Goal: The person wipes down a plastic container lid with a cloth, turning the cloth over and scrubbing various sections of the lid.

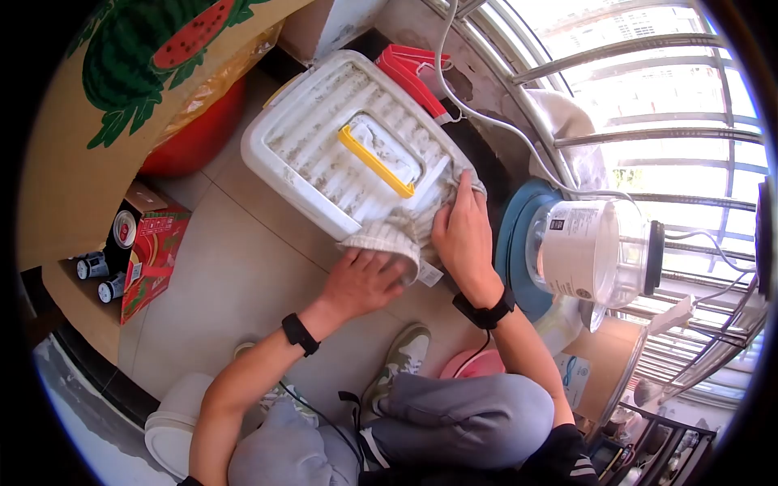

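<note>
A white storage box (301, 212) with a dirt-stained ribbed lid and a yellow handle (375, 160) stands on the floor in front of me. A striped, light-coloured cloth (389, 235) lies over the lid's near right corner and hangs over its edge. My left hand (363, 282) holds the hanging part, its fingers slightly blurred. At the right corner of the lid, my right hand (465, 235) grips the cloth, its fingers partly hidden in the folds. A small white tag (429, 274) shows below the cloth between my hands.
A clear jar (579, 251) lies by blue lids (515, 235) at right, near the barred window. A red plastic item (413, 77) is behind the box. Leftward are a watermelon-printed carton (61, 178), a red tub (203, 134) and a box of cans (154, 259).
</note>
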A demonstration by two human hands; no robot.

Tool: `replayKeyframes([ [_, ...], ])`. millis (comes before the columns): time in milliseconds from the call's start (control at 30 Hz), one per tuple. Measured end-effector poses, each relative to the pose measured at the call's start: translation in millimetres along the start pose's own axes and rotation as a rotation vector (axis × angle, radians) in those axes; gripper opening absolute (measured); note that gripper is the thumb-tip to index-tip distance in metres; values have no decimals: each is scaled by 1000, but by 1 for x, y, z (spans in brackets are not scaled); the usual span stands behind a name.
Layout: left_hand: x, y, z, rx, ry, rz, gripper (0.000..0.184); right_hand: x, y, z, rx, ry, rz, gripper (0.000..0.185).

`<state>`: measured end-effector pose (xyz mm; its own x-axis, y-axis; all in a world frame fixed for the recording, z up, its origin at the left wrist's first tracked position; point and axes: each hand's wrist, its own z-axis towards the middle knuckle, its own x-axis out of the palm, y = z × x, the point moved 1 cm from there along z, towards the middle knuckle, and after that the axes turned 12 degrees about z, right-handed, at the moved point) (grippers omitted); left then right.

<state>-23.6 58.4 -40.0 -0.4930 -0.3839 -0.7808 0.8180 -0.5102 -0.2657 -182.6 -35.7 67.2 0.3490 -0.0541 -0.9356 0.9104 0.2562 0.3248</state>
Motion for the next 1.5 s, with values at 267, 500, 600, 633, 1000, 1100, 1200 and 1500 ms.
replayKeyframes([
  [267,-4,3,2,28,-15,-46,35,-13,14,-10,-15,82,-21,47],
  [500,3,0,-1,15,-44,-86,38,-1,4,-2,-34,56,-67,55],
  [600,4,0,2,2,-67,-64,36,3,-2,-5,-90,40,-90,56],
  [633,4,-1,2,2,-70,-54,36,3,-2,-5,-90,36,-84,56],
  [1000,3,0,3,-17,-70,-127,38,-5,5,-37,35,-32,222,41],
  [1100,2,0,3,-35,-82,-120,39,-6,10,-41,-13,-39,255,41],
  [1200,2,-3,1,-37,-61,-129,40,-5,2,-31,-79,-45,183,48],
  [1500,3,-2,2,-34,-13,-136,43,-2,1,-5,3,22,49,56],
])
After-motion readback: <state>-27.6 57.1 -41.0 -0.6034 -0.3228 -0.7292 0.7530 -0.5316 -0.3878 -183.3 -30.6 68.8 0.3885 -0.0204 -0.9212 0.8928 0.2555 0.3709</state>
